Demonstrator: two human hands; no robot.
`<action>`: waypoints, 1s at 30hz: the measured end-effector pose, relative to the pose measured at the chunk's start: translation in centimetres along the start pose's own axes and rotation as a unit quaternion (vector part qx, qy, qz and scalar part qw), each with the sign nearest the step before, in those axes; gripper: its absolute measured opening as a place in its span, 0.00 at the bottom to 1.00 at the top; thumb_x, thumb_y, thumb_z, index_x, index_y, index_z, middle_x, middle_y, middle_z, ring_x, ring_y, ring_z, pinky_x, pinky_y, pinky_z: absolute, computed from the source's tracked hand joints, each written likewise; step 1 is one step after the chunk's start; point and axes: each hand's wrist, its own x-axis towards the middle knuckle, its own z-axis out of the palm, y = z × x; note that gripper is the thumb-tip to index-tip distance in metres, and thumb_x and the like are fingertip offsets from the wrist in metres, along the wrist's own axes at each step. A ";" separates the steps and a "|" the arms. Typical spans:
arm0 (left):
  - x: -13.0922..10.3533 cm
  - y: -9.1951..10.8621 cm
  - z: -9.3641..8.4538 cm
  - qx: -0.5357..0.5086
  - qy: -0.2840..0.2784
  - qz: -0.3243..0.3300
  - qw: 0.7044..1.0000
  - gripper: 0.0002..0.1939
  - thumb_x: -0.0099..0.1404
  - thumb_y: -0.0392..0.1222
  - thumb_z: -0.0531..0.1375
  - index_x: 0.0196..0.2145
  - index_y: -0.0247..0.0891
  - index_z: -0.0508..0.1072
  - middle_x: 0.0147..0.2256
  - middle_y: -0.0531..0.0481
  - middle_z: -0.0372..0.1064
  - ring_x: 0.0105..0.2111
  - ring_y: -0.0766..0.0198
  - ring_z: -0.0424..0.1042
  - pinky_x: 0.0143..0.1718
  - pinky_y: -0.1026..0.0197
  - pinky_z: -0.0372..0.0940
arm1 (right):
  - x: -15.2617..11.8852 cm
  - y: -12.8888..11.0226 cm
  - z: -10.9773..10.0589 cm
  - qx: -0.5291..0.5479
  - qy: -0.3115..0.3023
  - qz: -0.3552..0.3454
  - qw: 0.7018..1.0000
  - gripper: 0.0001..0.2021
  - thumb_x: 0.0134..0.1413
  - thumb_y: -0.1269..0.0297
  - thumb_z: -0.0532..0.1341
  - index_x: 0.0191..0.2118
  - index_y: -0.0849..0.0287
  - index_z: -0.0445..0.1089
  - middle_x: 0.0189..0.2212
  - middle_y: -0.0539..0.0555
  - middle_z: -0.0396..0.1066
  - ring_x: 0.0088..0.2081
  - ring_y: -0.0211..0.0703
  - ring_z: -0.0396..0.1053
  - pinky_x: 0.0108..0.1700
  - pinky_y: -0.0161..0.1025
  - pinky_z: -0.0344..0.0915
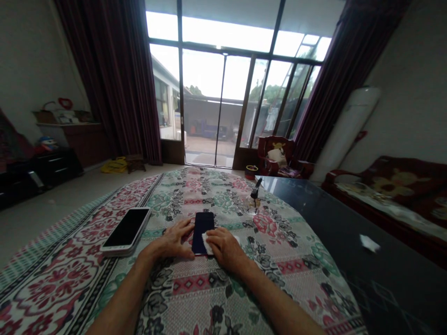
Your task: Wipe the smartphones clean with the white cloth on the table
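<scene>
A dark smartphone lies flat, screen up, on the flowered tablecloth. My left hand rests along its left side with thumb and fingers spread, the fingertips at the phone's edge. With my right hand I press a white tissue onto the right part of the screen; the fingers are closed over it and hide part of it. To the left, a white phone with a black screen lies on what looks like a stack. A small bottle with a black top stands beyond my right hand.
A crumpled white tissue lies on the dark glossy tabletop at the right. Beyond the table are a wooden armchair and glass doors. A wooden sofa stands at the far right.
</scene>
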 end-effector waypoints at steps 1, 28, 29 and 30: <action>0.0 0.2 0.1 0.017 -0.002 -0.008 1.000 0.54 0.44 0.57 0.68 0.64 0.36 0.54 0.67 0.38 0.39 0.66 0.45 0.39 0.63 0.44 0.40 | 0.0 0.0 0.0 0.000 0.003 0.000 1.000 0.10 0.60 0.73 0.54 0.38 0.58 0.74 0.44 0.54 0.74 0.45 0.41 0.68 0.53 0.42 0.59; 1.3 0.8 2.8 0.031 0.147 0.022 0.988 0.39 0.51 0.58 0.65 0.58 0.44 0.65 0.62 0.44 0.55 0.63 0.44 0.48 0.61 0.43 0.46 | 0.9 2.0 0.5 0.021 0.031 0.044 0.998 0.10 0.58 0.74 0.56 0.39 0.60 0.74 0.45 0.58 0.73 0.47 0.44 0.68 0.51 0.44 0.63; 1.3 0.7 2.8 0.024 0.147 0.025 0.989 0.37 0.52 0.57 0.65 0.58 0.44 0.65 0.62 0.44 0.55 0.63 0.44 0.48 0.61 0.43 0.46 | 1.0 1.9 0.4 0.016 0.026 0.043 0.999 0.10 0.58 0.74 0.56 0.39 0.60 0.74 0.44 0.58 0.73 0.47 0.44 0.68 0.51 0.43 0.63; 1.3 0.6 2.8 0.018 0.145 0.025 0.989 0.35 0.54 0.56 0.64 0.58 0.44 0.65 0.63 0.44 0.55 0.64 0.44 0.48 0.61 0.43 0.45 | 1.1 1.7 0.3 0.011 0.020 0.042 0.999 0.10 0.58 0.74 0.56 0.39 0.60 0.74 0.44 0.57 0.73 0.46 0.44 0.67 0.51 0.43 0.62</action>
